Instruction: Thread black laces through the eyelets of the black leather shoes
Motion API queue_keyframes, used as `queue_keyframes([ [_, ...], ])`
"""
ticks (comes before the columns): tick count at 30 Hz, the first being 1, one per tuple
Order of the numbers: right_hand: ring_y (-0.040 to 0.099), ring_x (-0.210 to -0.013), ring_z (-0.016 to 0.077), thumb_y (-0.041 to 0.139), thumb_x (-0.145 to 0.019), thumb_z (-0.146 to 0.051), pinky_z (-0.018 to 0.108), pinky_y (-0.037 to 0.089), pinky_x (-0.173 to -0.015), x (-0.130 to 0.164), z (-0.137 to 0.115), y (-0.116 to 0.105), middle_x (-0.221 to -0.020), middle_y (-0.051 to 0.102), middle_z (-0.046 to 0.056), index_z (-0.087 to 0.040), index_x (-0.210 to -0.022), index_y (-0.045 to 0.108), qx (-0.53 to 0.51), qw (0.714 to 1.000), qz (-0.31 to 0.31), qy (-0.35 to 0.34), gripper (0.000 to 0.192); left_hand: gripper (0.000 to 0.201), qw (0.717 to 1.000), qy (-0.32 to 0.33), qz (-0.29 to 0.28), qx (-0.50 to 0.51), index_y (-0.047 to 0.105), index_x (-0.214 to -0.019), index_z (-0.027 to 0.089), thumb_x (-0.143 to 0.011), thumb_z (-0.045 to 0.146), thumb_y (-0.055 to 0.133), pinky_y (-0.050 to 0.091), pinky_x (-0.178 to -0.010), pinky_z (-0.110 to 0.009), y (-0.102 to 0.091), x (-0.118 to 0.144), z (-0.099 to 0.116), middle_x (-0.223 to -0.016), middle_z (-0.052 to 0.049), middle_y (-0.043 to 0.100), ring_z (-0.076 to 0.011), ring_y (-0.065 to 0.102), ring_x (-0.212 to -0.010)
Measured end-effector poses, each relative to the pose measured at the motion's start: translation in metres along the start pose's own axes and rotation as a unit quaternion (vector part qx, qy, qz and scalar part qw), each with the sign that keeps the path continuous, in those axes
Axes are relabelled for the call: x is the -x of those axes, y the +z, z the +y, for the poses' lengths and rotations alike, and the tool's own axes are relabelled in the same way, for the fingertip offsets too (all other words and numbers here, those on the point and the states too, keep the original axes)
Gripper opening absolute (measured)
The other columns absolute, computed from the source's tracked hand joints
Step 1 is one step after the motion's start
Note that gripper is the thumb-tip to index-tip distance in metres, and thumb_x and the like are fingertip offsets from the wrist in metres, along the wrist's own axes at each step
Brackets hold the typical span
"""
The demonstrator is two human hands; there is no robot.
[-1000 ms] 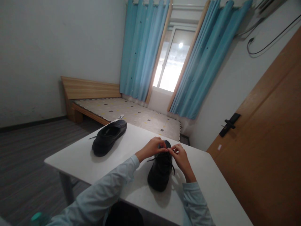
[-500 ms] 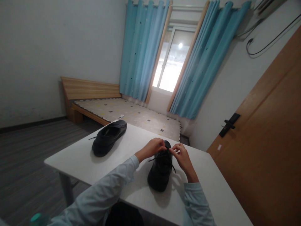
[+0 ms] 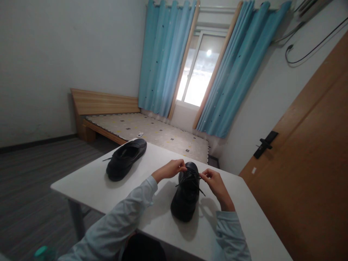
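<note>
A black lace-up shoe (image 3: 185,207) stands on the white table with its toe pointing away from me. Around its upper run thin black shoelaces (image 3: 190,178), and loose ends stick out on both sides. My left hand (image 3: 175,168) is closed in a pinch at the left of the laced part, on a shoelace. At the right side my right hand (image 3: 214,179) pinches the shoelace too, fingertips close to the shoe. The two hands are apart, with the laced front between them. A second black shoe (image 3: 123,163) rests farther left, one lace end poking out, touched by neither hand.
The white table (image 3: 81,185) spans the space in front of me, its far edge near a bed (image 3: 160,132) with a patterned mattress. A wooden door (image 3: 307,163) stands at the right. A bottle with a green cap (image 3: 41,251) shows at the lower left.
My hands have moved apart, left hand to the left and right hand to the right, drawing the laces outward. Both shoes stay in place.
</note>
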State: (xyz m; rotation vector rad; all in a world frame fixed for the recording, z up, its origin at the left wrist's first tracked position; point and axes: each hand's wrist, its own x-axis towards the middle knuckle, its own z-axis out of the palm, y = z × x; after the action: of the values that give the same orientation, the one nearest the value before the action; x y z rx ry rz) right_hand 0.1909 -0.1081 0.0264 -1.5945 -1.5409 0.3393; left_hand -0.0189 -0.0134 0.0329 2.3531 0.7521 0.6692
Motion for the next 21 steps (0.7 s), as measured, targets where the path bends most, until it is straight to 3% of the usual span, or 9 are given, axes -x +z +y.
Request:
queue_keyframes([
  [12,0.046,-0.044,0.0119,0.064,-0.065,-0.041,0.024,0.033,-0.045,0.002,0.003,-0.001,-0.045,0.051,-0.002,-0.017,-0.054,0.055,-0.038,0.998,-0.035,0.042,0.028,0.019,0.998,-0.026,-0.048,-0.007,0.055,-0.082,0.016,-0.086,0.033,0.046,0.041,-0.063,-0.023,-0.005,0.002,-0.01,-0.078,-0.003,0.064,-0.0137,0.057,-0.073],
  [18,0.043,-0.043,0.0099,0.062,-0.064,-0.037,0.022,0.031,-0.044,0.003,0.007,-0.001,-0.044,0.049,-0.004,-0.017,-0.053,0.054,-0.053,0.993,-0.09,0.056,0.025,0.02,0.996,-0.029,-0.08,-0.018,0.055,-0.083,0.016,-0.087,0.033,0.046,0.041,-0.062,-0.023,-0.006,0.003,-0.015,-0.076,-0.002,0.063,-0.0131,0.056,-0.071],
  [21,0.043,-0.043,0.0094,0.063,-0.064,-0.038,0.022,0.032,-0.045,0.004,0.005,-0.001,-0.046,0.049,-0.004,-0.017,-0.054,0.053,-0.078,0.989,-0.111,0.055,0.026,0.019,0.997,-0.019,-0.066,-0.018,0.055,-0.084,0.016,-0.086,0.033,0.047,0.041,-0.061,-0.022,-0.005,0.002,-0.014,-0.076,-0.002,0.062,-0.0125,0.056,-0.07],
])
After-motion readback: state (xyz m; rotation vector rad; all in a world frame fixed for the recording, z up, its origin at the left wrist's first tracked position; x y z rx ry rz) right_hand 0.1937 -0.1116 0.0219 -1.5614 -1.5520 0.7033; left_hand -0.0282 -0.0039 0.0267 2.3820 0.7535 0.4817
